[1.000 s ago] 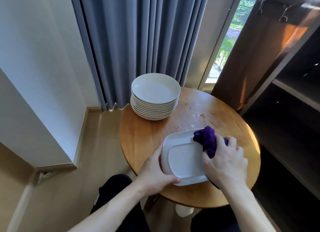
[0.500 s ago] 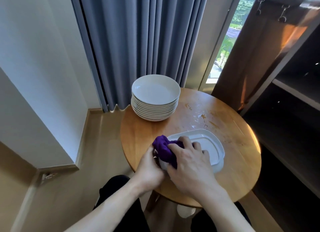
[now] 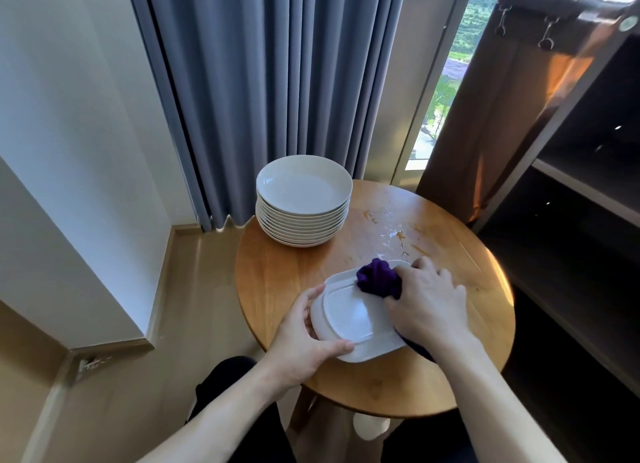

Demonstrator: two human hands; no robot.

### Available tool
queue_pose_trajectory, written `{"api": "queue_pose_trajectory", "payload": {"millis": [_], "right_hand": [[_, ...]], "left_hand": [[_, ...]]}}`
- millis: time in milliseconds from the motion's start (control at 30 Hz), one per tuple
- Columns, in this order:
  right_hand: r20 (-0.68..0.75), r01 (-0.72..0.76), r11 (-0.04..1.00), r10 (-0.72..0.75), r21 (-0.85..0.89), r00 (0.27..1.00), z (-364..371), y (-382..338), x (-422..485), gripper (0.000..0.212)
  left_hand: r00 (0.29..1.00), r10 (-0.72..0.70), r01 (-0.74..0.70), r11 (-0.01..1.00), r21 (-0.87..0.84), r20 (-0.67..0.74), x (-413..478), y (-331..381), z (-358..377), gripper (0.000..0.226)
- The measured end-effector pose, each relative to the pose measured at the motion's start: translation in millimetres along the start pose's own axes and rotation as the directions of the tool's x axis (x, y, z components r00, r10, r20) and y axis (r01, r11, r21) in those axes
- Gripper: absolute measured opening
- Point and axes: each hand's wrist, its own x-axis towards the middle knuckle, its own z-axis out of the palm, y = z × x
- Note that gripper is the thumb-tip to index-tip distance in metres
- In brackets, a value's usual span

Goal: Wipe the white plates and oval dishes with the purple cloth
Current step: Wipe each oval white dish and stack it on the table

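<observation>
Your left hand (image 3: 304, 338) grips the oval dish (image 3: 349, 317) at its near-left corner, with the thumb laid over the near rim and the fingers curled round the left edge. Your right hand (image 3: 429, 300) is closed round the bunched purple cloth (image 3: 377, 279) and presses it onto the far end of the dish. The dish sits on the near half of the round desk (image 3: 381, 386), close to you, and seems to lie bottom up, since a raised ring shows on its face. The right hand hides its right end, but the long axis looks to run from near-left to far-right, so the line between your hands follows that axis. The cloth is at the far end, which puts the bare face of the dish on your side of it, toward the left thumb. From here the stroke should probably come back along the long axis toward that thumb and stop short of it, with the left hand bracing the rim so the dish does not slide toward the desk edge. The stack of plates (image 3: 304, 185) stands at the far-left of the desk, well apart from the dish and nearer your left hand. A patch of stains (image 3: 394, 236) lies on the wood just beyond the cloth.
</observation>
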Motion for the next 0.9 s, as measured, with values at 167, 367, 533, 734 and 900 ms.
{"api": "queue_pose_trajectory", "payload": {"millis": [167, 367, 533, 734, 900], "right_hand": [[-0.047, 0.214, 0.969, -0.21, 0.125, 0.977, 19.2, -40.5, -38.9, 0.026], [-0.033, 0.378, 0.925, -0.377, 0.042, 0.926, 31.2, -40.4, -57.7, 0.042], [-0.033, 0.513, 0.858, -0.514, -0.029, 0.857, 30.7, -26.2, -62.3, 0.033], [-0.063, 0.631, 0.775, -0.63, 0.013, 0.774, 35.5, -6.8, -65.2, 0.029], [-0.043, 0.574, 0.811, -0.574, 0.111, 0.818, 37.3, 21.3, -60.8, 0.034]], "left_hand": [[0.998, 0.062, -0.063, 0.998, -0.026, -0.029, -0.9, -1.0, 3.7, 0.082], [0.998, 0.05, -0.055, 0.992, -0.115, -0.048, -2.6, 1.2, 1.3, 0.071], [0.975, -0.104, 0.187, 0.859, -0.477, 0.195, -4.9, 6.6, -7.4, 0.088], [0.96, -0.104, 0.244, 0.769, -0.59, 0.262, -1.4, 9.5, -11.8, 0.069], [0.983, -0.141, 0.179, 0.893, -0.413, 0.122, 8.2, 5.5, -15.2, 0.064]]}}
